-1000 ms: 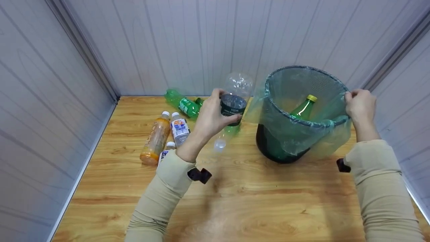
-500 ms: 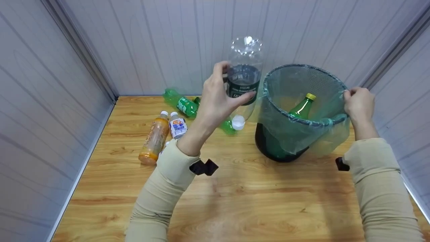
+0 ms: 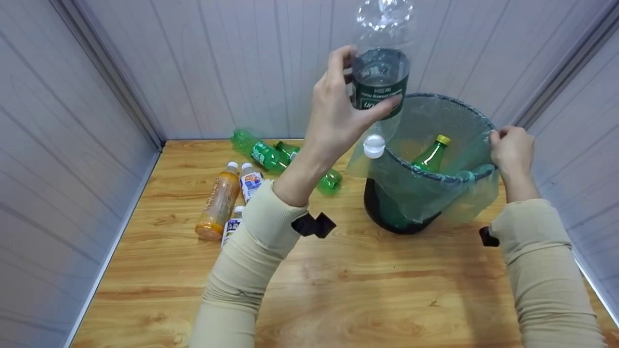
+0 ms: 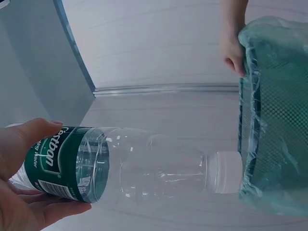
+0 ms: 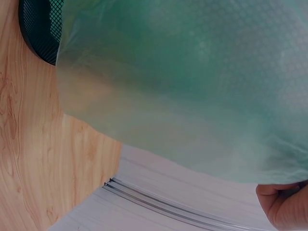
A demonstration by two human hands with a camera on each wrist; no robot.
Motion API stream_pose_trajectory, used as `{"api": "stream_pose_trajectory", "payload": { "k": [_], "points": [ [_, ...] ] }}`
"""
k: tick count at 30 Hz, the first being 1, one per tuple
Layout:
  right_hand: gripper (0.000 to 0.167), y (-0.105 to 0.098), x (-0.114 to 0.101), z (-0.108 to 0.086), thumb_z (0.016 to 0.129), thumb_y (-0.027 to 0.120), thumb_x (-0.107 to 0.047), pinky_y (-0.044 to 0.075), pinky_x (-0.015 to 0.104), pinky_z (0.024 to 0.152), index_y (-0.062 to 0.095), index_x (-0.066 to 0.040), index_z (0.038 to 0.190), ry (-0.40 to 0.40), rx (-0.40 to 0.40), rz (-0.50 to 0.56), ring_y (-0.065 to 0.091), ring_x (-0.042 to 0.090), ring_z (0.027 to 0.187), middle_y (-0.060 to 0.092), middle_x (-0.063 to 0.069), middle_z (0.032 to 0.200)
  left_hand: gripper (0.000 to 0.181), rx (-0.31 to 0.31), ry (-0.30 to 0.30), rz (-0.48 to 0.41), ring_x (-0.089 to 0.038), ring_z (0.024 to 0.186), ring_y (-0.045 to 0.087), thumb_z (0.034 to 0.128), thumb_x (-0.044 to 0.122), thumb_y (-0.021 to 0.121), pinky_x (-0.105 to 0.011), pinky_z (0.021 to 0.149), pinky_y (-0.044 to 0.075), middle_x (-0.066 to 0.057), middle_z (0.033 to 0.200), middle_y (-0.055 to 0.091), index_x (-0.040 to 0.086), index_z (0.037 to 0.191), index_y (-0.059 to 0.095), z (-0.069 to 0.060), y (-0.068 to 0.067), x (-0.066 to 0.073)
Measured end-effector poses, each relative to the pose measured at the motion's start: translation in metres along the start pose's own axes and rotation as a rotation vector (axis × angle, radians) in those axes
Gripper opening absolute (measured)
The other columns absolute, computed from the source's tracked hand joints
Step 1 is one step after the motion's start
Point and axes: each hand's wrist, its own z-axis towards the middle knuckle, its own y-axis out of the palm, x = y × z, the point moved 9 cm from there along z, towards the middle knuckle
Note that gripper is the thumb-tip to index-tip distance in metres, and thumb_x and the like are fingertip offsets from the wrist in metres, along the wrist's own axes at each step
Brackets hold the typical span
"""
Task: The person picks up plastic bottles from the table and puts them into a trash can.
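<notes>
My left hand [image 3: 341, 108] grips a clear plastic water bottle [image 3: 382, 36] around its dark green label. The bottle is upside down, its white cap [image 3: 374, 146] by the left rim of a mesh trash can. My right hand [image 3: 513, 149] pinches the rim and the green liner bag [image 3: 430, 198] on the trash can's right side. Inside the can [image 3: 387, 212] a green bottle [image 3: 432, 155] with a yellow cap leans, its lower part hidden behind the bag. In the left wrist view the fingers and thumb curl around the water bottle [image 4: 159, 163].
Left of the can lie green plastic bottles [image 3: 263, 153], partly behind my left forearm. An orange-tinted bottle [image 3: 217, 203] and two small white-labelled bottles [image 3: 251, 181] lie farther left. Panel walls [image 3: 242, 58] close in the wooden table [image 3: 348, 290] at the back and sides.
My left hand has lifted the clear water bottle off the area beside the green bottles, up and rightward to the can's left rim. The right hand stays on the rim.
</notes>
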Motion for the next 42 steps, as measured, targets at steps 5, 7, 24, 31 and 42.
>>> {"api": "stream_pose_trajectory", "payload": {
  "k": [5, 7, 24, 31, 42],
  "points": [
    [0.042, 0.001, -0.001, -0.001, 0.094, 0.032, -0.024, 0.039, 0.035, 0.058, 0.054, 0.01, 0.104, 0.002, -0.002, 0.007, 0.046, 0.026, 0.069, 0.053, 0.023, 0.091, 0.07, 0.01, 0.034, -0.023, -0.012, 0.11, 0.044, 0.0714, 0.022, 0.074, -0.015, 0.09, 0.034, -0.009, 0.119, 0.046, 0.001, 0.124, 0.032, 0.009, 0.008, 0.005],
    [0.041, 0.0, -0.002, -0.001, 0.094, 0.033, -0.023, 0.039, 0.035, 0.058, 0.055, 0.01, 0.103, -0.007, 0.009, 0.004, 0.046, 0.025, 0.067, 0.053, 0.023, 0.09, 0.07, 0.015, 0.038, -0.032, -0.013, 0.11, 0.044, 0.0714, 0.021, 0.074, -0.014, 0.09, 0.034, -0.009, 0.119, 0.045, 0.001, 0.124, 0.032, 0.013, 0.013, 0.005],
    [0.037, 0.0, -0.004, -0.004, 0.093, 0.036, -0.021, 0.036, 0.034, 0.052, 0.058, 0.009, 0.094, -0.039, 0.053, -0.001, 0.043, 0.018, 0.055, 0.054, 0.019, 0.077, 0.07, 0.04, -0.052, -0.081, -0.012, 0.103, 0.048, 0.0691, 0.012, 0.075, -0.013, 0.084, 0.037, -0.01, 0.115, 0.046, 0.003, 0.121, 0.03, 0.027, 0.066, -0.046],
    [0.039, 0.001, -0.004, -0.005, 0.094, 0.034, -0.022, 0.037, 0.036, 0.057, 0.057, 0.01, 0.097, -0.035, 0.046, 0.007, 0.046, 0.026, 0.065, 0.054, 0.022, 0.085, 0.071, 0.048, -0.077, -0.055, -0.01, 0.104, 0.045, 0.0692, 0.012, 0.075, -0.013, 0.086, 0.035, -0.009, 0.116, 0.044, 0.005, 0.121, 0.028, 0.027, 0.087, -0.067],
    [0.041, 0.001, -0.005, -0.006, 0.094, 0.035, -0.022, 0.039, 0.039, 0.06, 0.057, 0.011, 0.099, -0.04, 0.058, 0.007, 0.047, 0.027, 0.065, 0.056, 0.027, 0.09, 0.071, 0.003, -0.109, 0.019, -0.01, 0.108, 0.042, 0.0673, 0.015, 0.077, -0.013, 0.09, 0.032, -0.009, 0.117, 0.044, 0.006, 0.119, 0.029, 0.026, 0.114, -0.096]
  ]
}}
